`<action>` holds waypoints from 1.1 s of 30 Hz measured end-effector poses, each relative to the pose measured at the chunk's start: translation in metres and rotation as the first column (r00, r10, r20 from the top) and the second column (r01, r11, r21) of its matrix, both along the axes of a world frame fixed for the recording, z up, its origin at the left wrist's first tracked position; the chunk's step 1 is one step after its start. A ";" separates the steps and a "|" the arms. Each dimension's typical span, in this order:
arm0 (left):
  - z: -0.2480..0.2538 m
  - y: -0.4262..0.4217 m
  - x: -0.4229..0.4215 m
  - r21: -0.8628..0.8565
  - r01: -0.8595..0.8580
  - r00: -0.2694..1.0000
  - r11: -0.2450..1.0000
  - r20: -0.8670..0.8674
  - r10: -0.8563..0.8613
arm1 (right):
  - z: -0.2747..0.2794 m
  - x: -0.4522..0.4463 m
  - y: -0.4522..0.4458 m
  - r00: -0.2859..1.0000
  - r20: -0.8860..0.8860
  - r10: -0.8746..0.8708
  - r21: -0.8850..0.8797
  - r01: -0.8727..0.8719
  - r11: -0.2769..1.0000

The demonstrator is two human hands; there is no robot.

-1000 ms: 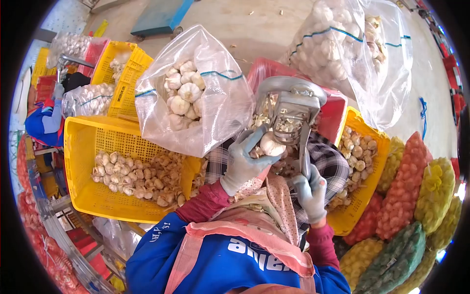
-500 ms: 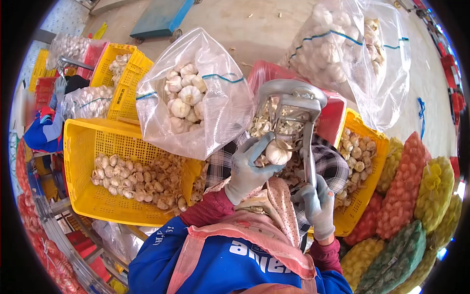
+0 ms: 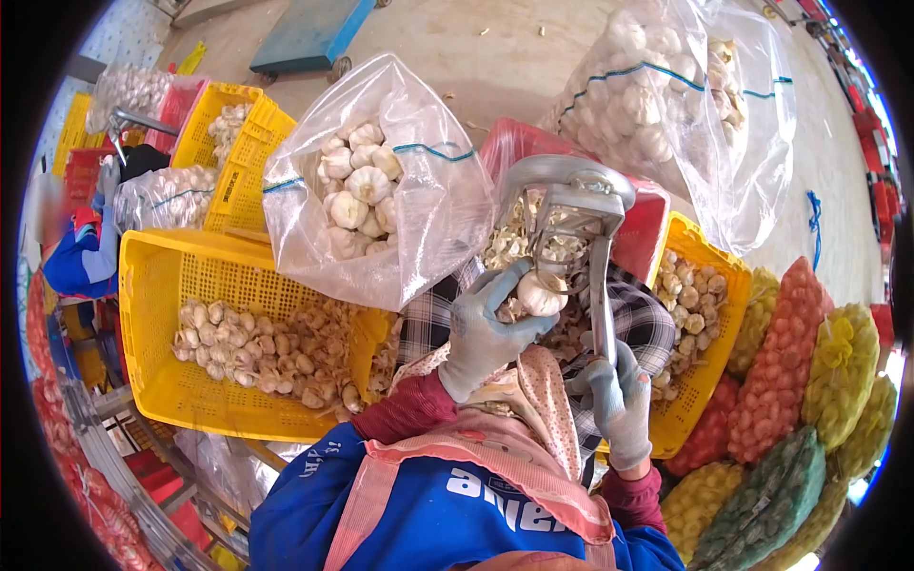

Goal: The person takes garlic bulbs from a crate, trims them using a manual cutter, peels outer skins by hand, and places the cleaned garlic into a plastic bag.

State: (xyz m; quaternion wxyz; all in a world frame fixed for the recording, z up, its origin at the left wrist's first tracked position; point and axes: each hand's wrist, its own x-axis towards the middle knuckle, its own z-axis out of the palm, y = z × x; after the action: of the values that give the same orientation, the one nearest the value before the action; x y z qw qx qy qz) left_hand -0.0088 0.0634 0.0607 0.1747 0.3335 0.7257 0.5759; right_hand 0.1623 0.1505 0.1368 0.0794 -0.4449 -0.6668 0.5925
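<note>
a garlic-packing workspace, with crates (image 3: 162,381) and mesh sacks (image 3: 781,352) of bulbs, on bare floor (image 3: 476,57).

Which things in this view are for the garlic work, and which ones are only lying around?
Seemingly in the work:
- garlic bulb, in left hand
- metal tool, its lever in right hand
- near left yellow crate
- open plastic bag of bulbs

Probably just lying about:
- blue cart
- blue cord

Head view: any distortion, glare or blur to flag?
Head view: fisheye curvature, black corners; glare at the right edge, beside the net sacks; sheen on the open bag; a blurred patch near the co-worker's sleeve; left hand and bulb fairly sharp.
</note>
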 end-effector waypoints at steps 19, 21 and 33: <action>-0.031 0.006 0.002 0.098 0.042 0.981 0.994 0.184 -0.059 | -0.155 -0.020 0.039 0.944 -0.267 0.195 0.654 0.029 0.756; -0.030 -0.001 0.003 0.108 0.084 0.986 0.991 0.135 -0.098 | -0.144 -0.028 0.034 0.972 -0.188 0.142 0.647 0.013 0.762; -0.033 -0.042 0.019 -0.108 0.560 0.763 0.822 0.453 -0.460 | -0.124 0.003 -0.053 0.869 -0.420 -0.261 -0.033 0.272 0.962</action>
State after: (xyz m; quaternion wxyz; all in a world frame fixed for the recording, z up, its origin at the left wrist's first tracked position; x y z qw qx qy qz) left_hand 0.0106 0.0214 0.0278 0.5111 0.3687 0.6169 0.4715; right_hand 0.1652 0.0975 0.0132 0.3081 -0.3933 -0.5743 0.6485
